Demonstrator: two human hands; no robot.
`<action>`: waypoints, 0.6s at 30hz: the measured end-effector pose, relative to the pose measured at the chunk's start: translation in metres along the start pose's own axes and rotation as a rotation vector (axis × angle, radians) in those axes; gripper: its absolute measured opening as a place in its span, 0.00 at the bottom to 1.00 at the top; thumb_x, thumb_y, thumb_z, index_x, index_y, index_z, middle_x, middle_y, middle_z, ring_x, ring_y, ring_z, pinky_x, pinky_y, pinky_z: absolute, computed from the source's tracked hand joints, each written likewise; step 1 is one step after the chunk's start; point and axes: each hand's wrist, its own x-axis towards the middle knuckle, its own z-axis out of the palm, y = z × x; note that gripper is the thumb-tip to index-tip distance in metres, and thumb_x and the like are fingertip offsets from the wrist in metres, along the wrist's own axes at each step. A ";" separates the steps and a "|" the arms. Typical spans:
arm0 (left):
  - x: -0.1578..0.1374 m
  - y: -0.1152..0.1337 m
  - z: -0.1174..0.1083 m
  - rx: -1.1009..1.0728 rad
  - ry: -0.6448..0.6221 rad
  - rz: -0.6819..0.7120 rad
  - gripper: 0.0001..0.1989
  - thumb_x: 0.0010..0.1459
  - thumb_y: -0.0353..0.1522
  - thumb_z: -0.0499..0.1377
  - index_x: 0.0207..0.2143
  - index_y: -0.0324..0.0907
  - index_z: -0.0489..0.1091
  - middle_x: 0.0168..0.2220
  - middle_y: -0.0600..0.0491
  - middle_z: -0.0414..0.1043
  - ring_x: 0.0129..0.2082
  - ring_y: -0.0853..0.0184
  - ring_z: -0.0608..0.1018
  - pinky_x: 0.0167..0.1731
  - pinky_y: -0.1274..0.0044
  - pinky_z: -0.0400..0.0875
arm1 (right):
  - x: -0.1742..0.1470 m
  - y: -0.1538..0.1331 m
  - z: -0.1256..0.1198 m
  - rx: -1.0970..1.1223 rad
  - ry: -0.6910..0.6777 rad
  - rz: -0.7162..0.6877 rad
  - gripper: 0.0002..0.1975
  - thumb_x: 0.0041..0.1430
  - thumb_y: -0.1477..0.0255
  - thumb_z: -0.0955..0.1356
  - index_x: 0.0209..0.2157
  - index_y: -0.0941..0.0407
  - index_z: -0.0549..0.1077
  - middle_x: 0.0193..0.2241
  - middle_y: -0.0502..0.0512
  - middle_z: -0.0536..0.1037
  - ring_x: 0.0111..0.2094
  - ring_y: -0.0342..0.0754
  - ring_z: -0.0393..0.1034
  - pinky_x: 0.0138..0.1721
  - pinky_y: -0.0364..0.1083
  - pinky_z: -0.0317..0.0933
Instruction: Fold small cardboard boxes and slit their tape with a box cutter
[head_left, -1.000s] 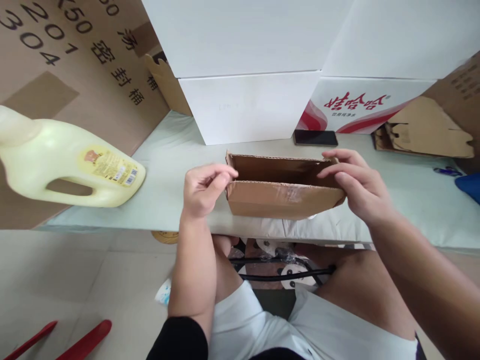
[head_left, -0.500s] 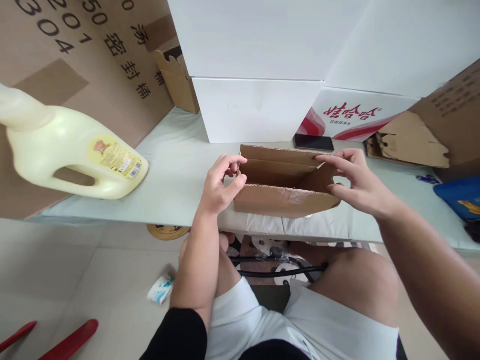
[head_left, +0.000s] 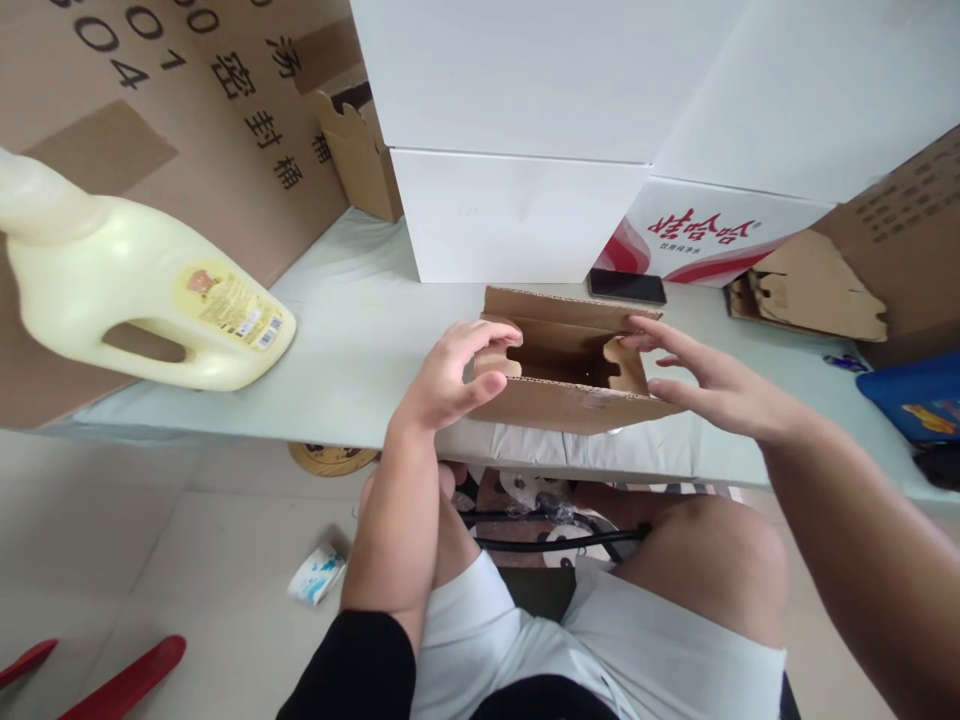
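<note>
The cardboard box (head_left: pixel 559 404) sits open-topped at the table's (head_left: pixel 352 345) near edge; it looks light and fairly stiff, though its notched flaps (head_left: pixel 628 368) should bend easily, so grip its short ends. Your left hand (head_left: pixel 448 375) and right hand (head_left: pixel 709 382) are open, fingers curved over those ends. Corrugated rims top its flat, matt walls.

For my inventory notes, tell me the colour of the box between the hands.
The cardboard box is brown; it shows best in the head view.
</note>
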 end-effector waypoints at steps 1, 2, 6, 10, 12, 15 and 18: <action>0.000 0.000 0.000 0.017 -0.002 -0.001 0.29 0.60 0.59 0.55 0.46 0.47 0.74 0.48 0.46 0.80 0.49 0.56 0.77 0.54 0.62 0.70 | -0.002 -0.002 0.002 0.003 0.021 0.000 0.31 0.66 0.53 0.65 0.68 0.44 0.63 0.60 0.56 0.76 0.61 0.60 0.69 0.58 0.62 0.67; 0.001 0.000 0.001 0.038 0.012 -0.013 0.26 0.60 0.57 0.58 0.45 0.47 0.74 0.48 0.47 0.79 0.48 0.56 0.77 0.53 0.63 0.70 | -0.003 -0.003 0.005 0.002 0.042 -0.013 0.29 0.66 0.52 0.64 0.65 0.45 0.67 0.60 0.56 0.76 0.61 0.60 0.69 0.59 0.63 0.66; 0.002 -0.006 0.012 0.088 0.166 -0.081 0.12 0.58 0.40 0.65 0.42 0.47 0.72 0.42 0.51 0.76 0.41 0.62 0.76 0.46 0.68 0.74 | -0.008 -0.005 0.026 0.006 0.177 -0.019 0.23 0.63 0.51 0.68 0.53 0.49 0.73 0.54 0.60 0.78 0.57 0.61 0.71 0.58 0.64 0.66; 0.002 -0.017 0.022 0.153 0.357 -0.075 0.20 0.54 0.32 0.66 0.49 0.50 0.67 0.51 0.49 0.70 0.46 0.62 0.75 0.46 0.68 0.76 | -0.008 0.004 0.052 0.114 0.440 0.127 0.32 0.55 0.53 0.74 0.57 0.49 0.64 0.57 0.63 0.71 0.57 0.60 0.71 0.51 0.61 0.72; 0.002 -0.021 0.024 0.171 0.379 -0.055 0.29 0.53 0.30 0.66 0.57 0.52 0.63 0.62 0.46 0.63 0.59 0.57 0.72 0.50 0.66 0.76 | -0.007 0.009 0.061 0.137 0.496 0.101 0.44 0.53 0.53 0.75 0.65 0.47 0.54 0.67 0.66 0.59 0.64 0.62 0.65 0.54 0.62 0.70; 0.001 -0.022 0.023 0.172 0.288 -0.037 0.37 0.57 0.30 0.63 0.66 0.54 0.54 0.72 0.46 0.53 0.71 0.52 0.61 0.60 0.63 0.70 | -0.006 0.017 0.068 0.115 0.443 -0.016 0.50 0.57 0.53 0.73 0.71 0.44 0.43 0.74 0.65 0.46 0.71 0.65 0.54 0.62 0.66 0.62; 0.002 -0.020 0.022 0.165 0.239 -0.085 0.36 0.59 0.30 0.62 0.67 0.52 0.54 0.69 0.46 0.61 0.69 0.54 0.65 0.64 0.62 0.67 | -0.007 0.022 0.072 0.103 0.440 -0.108 0.48 0.61 0.55 0.71 0.73 0.42 0.41 0.70 0.64 0.57 0.68 0.64 0.59 0.63 0.68 0.60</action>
